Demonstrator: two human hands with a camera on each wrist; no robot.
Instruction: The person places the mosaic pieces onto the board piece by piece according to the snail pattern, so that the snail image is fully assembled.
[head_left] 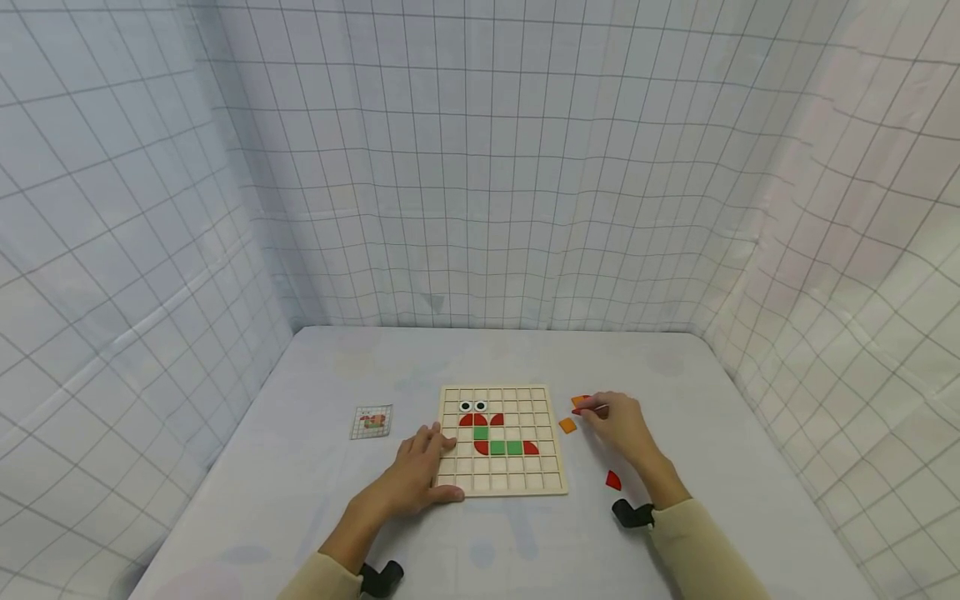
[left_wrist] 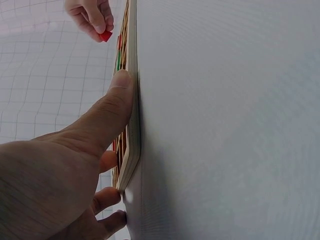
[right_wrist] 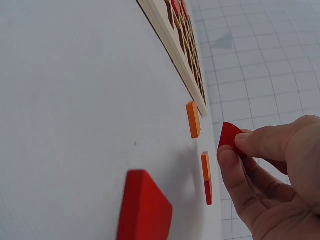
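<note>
A wooden grid board (head_left: 502,485) lies on the table, bearing red quarter-round tiles, green square tiles (head_left: 498,448) and two eye tiles (head_left: 473,407). My left hand (head_left: 415,473) rests on its left side. In the left wrist view, the thumb (left_wrist: 107,112) lies along the board's near edge and the other fingers are spread at the corner. Right of the board, my right hand (head_left: 621,425) pinches a red quarter-round tile (right_wrist: 229,134) between thumb and fingers, held above the table. Below that hand are an orange square tile (right_wrist: 193,120), another orange tile (right_wrist: 205,166) and a red one (right_wrist: 208,192).
A loose red quarter-round tile (head_left: 613,481) lies nearer the right wrist. To the left of the board is a small picture card (head_left: 371,422) with a gridded coloured figure. White grid-patterned cloth (head_left: 480,208) stands around the table's back and sides.
</note>
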